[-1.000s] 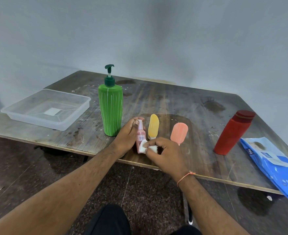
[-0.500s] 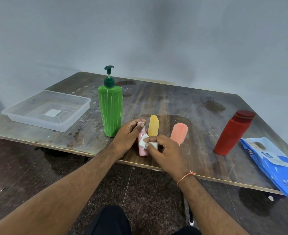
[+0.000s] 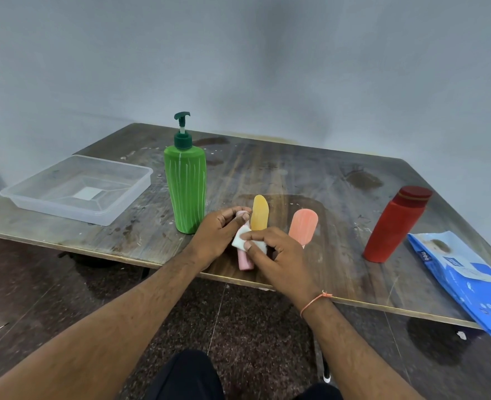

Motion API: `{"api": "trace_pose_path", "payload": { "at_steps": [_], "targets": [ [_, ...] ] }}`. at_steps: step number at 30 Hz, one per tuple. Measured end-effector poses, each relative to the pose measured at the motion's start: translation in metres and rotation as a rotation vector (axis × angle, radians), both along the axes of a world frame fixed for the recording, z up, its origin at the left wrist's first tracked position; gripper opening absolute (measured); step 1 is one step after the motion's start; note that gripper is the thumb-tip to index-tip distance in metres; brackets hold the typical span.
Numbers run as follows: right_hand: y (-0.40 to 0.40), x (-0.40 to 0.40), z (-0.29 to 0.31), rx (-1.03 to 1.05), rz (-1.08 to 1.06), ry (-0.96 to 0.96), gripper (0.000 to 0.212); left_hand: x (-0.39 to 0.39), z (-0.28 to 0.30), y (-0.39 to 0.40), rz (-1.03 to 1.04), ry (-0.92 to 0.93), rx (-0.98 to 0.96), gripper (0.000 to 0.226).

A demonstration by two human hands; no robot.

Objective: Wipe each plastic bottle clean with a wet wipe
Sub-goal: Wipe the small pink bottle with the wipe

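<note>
The worktop (image 3: 282, 180), a worn and stained wooden board, filled the middle of the view against a grey wall. At its far left corner sat a clear plastic tray (image 3: 76, 189), shallow and square. Over the right near edge lay a blue pack of wet wipes (image 3: 469, 280), partly overhanging the board. A tall green pump bottle (image 3: 185, 192) stood upright left of centre, with its dark green pump head on top. Well to the right a red bottle (image 3: 394, 225) with a red cap stood near the wipe pack. Between these two, a yellow bottle (image 3: 260, 212) and an orange-pink bottle (image 3: 302, 226) appeared just behind the hands, side by side and apart from each other.

Near the front edge the small pink bottle (image 3: 244, 259) was held tilted, its lower end showing below the hands. The left hand (image 3: 218, 235) gripped its upper part, the fingers (image 3: 238, 212) curled round the top end. The right hand (image 3: 279, 255), a thin orange thread at its wrist, pinched a folded white wet wipe (image 3: 240, 238) against the pink bottle's side, thumb and fingers bent closely round the wipe.
</note>
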State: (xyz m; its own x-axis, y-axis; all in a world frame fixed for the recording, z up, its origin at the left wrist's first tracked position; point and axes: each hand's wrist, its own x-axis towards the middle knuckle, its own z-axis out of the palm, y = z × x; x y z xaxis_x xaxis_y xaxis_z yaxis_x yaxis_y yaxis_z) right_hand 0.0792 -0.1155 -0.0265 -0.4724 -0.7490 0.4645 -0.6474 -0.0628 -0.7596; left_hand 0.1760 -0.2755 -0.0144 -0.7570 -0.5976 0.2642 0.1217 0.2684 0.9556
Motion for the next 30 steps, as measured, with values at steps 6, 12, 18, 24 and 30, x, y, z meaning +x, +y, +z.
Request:
{"api": "trace_pose_path", "payload": {
  "at_steps": [6, 12, 18, 24, 30],
  "targets": [
    [0.004, 0.003, -0.001, 0.015, -0.002, -0.047, 0.012, -0.001, -0.002, -0.001, 0.019, -0.008, -0.018, 0.021],
    [0.001, 0.001, 0.002, 0.006, -0.017, 0.022, 0.017, -0.001, -0.004, -0.002, 0.021, -0.024, -0.037, 0.024],
    [0.005, 0.003, 0.001, 0.051, 0.040, -0.031, 0.014, 0.000, -0.002, 0.000, 0.000, 0.010, 0.005, 0.016],
    [0.005, 0.004, 0.002, 0.018, 0.025, 0.033, 0.019, 0.000, -0.005, -0.001, 0.087, 0.017, 0.027, 0.012],
    [0.011, 0.006, 0.001, 0.052, 0.091, 0.048, 0.016, 0.001, -0.005, 0.003, 0.199, 0.024, 0.002, 0.016]
  ]
}}
